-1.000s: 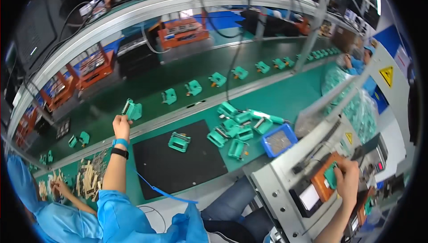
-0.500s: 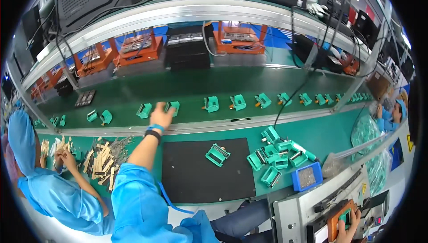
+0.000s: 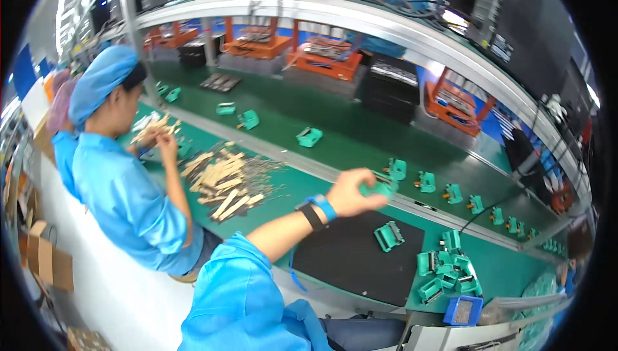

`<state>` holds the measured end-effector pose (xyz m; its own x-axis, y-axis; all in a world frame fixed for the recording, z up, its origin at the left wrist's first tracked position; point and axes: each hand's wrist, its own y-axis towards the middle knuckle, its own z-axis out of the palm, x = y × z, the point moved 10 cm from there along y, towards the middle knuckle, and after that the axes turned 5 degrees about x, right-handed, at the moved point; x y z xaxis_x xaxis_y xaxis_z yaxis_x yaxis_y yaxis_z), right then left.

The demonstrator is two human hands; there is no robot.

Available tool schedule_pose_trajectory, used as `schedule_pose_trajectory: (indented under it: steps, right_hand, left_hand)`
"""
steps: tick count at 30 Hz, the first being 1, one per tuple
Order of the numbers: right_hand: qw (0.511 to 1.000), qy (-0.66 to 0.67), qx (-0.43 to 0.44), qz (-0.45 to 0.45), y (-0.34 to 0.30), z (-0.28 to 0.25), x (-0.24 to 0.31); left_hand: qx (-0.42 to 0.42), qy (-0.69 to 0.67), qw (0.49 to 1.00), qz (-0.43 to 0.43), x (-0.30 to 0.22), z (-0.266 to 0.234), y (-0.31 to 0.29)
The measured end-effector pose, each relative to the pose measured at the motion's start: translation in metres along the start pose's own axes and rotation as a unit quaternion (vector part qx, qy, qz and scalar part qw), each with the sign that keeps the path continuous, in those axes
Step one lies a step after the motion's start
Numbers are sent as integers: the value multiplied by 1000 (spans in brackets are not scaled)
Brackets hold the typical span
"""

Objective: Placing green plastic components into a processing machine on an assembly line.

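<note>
My left hand is stretched out over the front rail of the green line, its fingers closed round a green plastic housing. Blur hides the finer parts of this piece. Another green housing lies on the black mat, to the right of my forearm. Further right sits a heap of similar green housings, some with dark bars across them. My right hand is out of the picture.
A row of green housings runs along the line. Left of the mat lie pale strips and thin metal pins. A co-worker in blue handles strips there. A blue tray of small parts stands near the machine.
The view has swung left, bringing the co-worker further in. My left hand has come back from the line with a green housing. My right hand, earlier at an orange fixture, has left the picture.
</note>
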<state>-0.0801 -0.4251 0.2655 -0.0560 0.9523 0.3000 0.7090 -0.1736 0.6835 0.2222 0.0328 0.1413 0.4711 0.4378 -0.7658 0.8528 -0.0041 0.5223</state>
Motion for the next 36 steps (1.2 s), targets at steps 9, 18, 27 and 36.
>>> schedule_pose_trajectory:
  steps: [9,18,27,36]
  right_hand:
    - [821,430,366,83,-52,189,77]
    - [625,647,397,180,-114,193,98]
    - [647,658,364,124,-117,184,99]
    - [637,674,339,160,-118,187,96]
  left_hand:
    - [152,-178,940,249,-193,72,-156]
    - [127,-130,959,219,-229,46,-231]
    - [103,-46,961,254,-258,34,-252]
    - [80,25,950,300,-288,24,-256]
